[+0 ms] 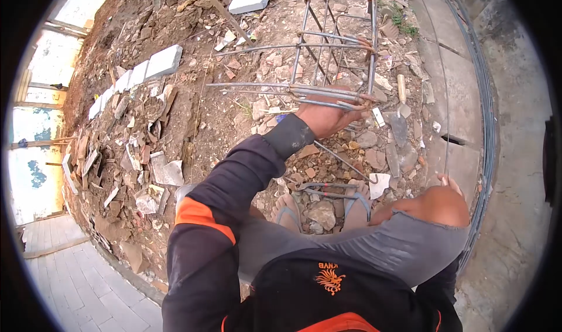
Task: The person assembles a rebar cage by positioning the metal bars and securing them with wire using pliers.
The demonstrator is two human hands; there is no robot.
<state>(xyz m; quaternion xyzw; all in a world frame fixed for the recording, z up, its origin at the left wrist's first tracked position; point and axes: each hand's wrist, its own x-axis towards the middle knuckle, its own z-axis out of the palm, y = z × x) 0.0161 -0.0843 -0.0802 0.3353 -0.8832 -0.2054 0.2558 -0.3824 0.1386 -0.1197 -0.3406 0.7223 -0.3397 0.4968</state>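
My left hand (331, 116) is at the near end of a rebar cage (373, 36), its fingers wrapped around the bars and partly hidden by the stirrups. The cage, made of long bars and square stirrups, extends away from me over the rubble. Beyond my bent knee, only the fingertips of my right hand (449, 183) show, closed around a long thin wire (447, 139) that runs forward along the concrete. A hooked steel rod (345, 162) slants down below my left hand. Between my sandalled feet lies a bent metal piece with reddish marks (324, 185).
A trowel (401, 89) with a wooden handle lies right of the cage. Long steel bars (487, 121) run along the concrete wall on the right. Pale blocks (164, 61) line the left, amid broken bricks and stones. A stick (222, 10) leans at the top.
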